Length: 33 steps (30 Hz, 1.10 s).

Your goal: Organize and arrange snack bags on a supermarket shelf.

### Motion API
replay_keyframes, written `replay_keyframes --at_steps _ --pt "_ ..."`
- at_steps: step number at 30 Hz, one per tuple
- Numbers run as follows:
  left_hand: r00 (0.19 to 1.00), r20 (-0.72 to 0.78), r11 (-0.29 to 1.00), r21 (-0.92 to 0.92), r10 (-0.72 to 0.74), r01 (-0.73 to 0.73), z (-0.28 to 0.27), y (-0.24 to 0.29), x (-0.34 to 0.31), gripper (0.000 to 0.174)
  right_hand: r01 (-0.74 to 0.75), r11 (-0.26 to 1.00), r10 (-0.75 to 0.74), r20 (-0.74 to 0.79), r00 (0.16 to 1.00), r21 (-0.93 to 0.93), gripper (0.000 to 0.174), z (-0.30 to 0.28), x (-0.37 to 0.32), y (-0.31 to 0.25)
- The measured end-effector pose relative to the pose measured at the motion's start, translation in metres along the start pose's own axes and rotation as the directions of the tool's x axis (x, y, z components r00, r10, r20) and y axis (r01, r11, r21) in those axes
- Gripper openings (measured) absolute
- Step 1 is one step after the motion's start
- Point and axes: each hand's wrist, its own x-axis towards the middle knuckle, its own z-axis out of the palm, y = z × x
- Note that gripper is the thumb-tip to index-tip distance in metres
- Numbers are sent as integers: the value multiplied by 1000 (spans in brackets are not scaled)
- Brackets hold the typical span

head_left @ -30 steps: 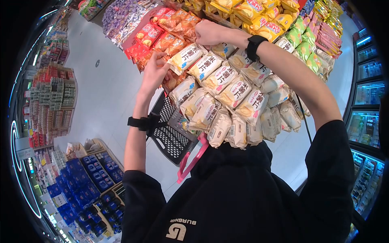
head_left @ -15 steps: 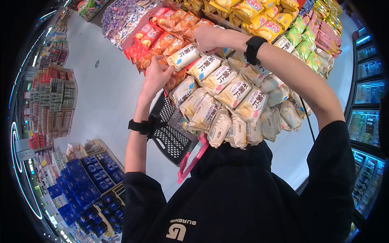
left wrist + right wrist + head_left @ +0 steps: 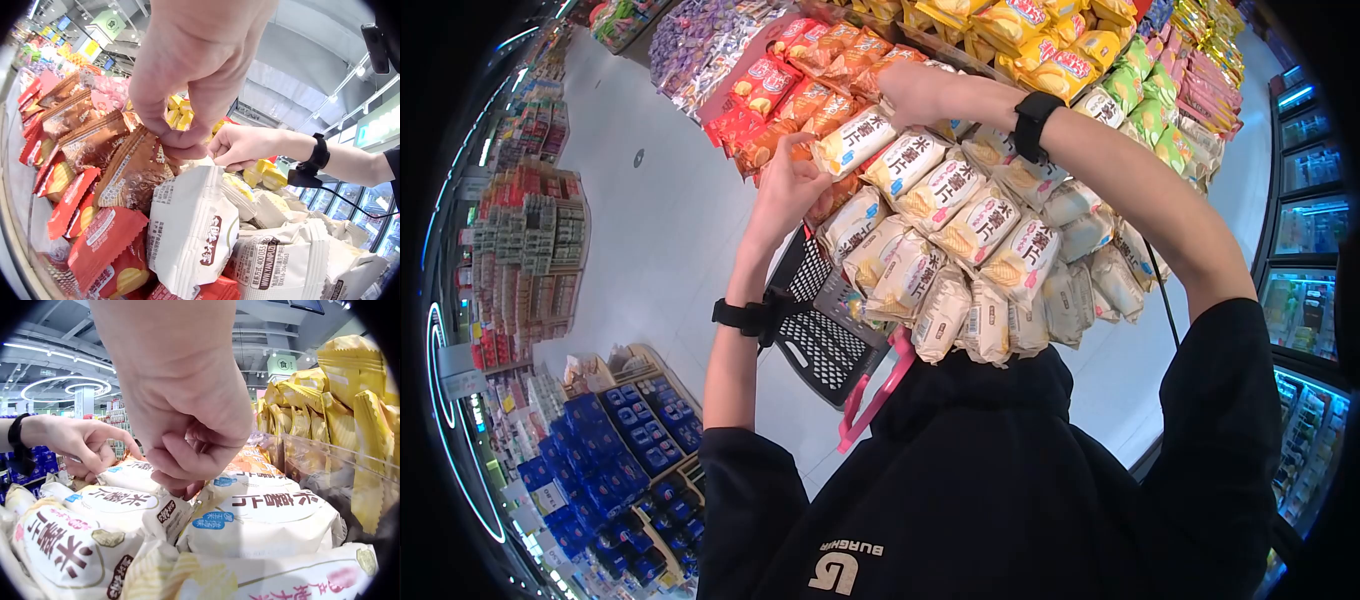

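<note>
A white chip bag (image 3: 855, 141) with dark lettering lies on top of the pile, at its border with the orange bags, between my two hands. My left hand (image 3: 782, 192) is at its left end, thumb and index finger at the edge. In the left wrist view the fingertips (image 3: 187, 150) come together above a white bag (image 3: 194, 228). My right hand (image 3: 922, 95) holds the other end with curled fingers, fingertips at the bag's sealed edge in the right wrist view. The palm hides part of that grip. More white bags (image 3: 985, 225) are stacked just below.
Orange bags (image 3: 840, 55) and red bags (image 3: 765, 85) lie beyond my hands. Yellow bags (image 3: 350, 375) stand behind a clear divider (image 3: 337, 456). A black basket cart (image 3: 825, 345) with a pink handle (image 3: 870, 400) is below the left forearm. Fridges (image 3: 1305, 310) line the right side.
My left hand has shifted slightly toward the bag's end, and its fingers have drawn in. My right hand has barely moved. The white chip bag stays almost in place between them.
</note>
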Motion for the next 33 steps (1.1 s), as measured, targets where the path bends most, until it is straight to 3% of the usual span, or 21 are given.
replay_keyframes --at_steps 3,6,9,12,15,18,20,23,26,29,33 --pt "999 52 995 -97 -5 10 3 0 -1 50 23 996 -37 -151 988 -92 14 8 -4 1" --pt "998 57 997 -72 -19 23 7 0 0 48 -21 990 15 -42 999 -139 13 -1 -5 0" --pt "998 55 997 -77 -26 30 11 4 1 48 68 974 -118 -228 966 -215 18 1 -8 -2" --pt "998 55 996 -90 -22 27 13 5 2 48 82 958 -129 -158 979 -274 26 -1 -2 -14" --pt "999 48 996 -82 -15 19 13 4 4 48 297 950 -307 -106 946 -97 33 2 -4 -13" --pt "999 34 999 -49 0 2 13 -1 5 49 341 939 -343 -34 939 -51 43 7 0 -4" --pt "1000 26 1000 -28 -8 9 14 1 6 50 361 925 -366 -26 930 -118 47 13 3 4" --pt "998 -64 983 182 9 3 8 0 11 52 363 923 -371 -45 928 -129 50 14 4 8" --pt "990 -66 917 388 127 -92 1 -11 24 54 378 915 -389 -63 919 -139 51 14 5 8" --pt "939 -38 923 200 341 -328 5 -22 36 57 372 919 -381 -58 923 -126 51 11 5 5" --pt "959 3 922 273 284 -274 10 -7 34 56 363 929 -364 -3 931 -67 49 3 8 4"
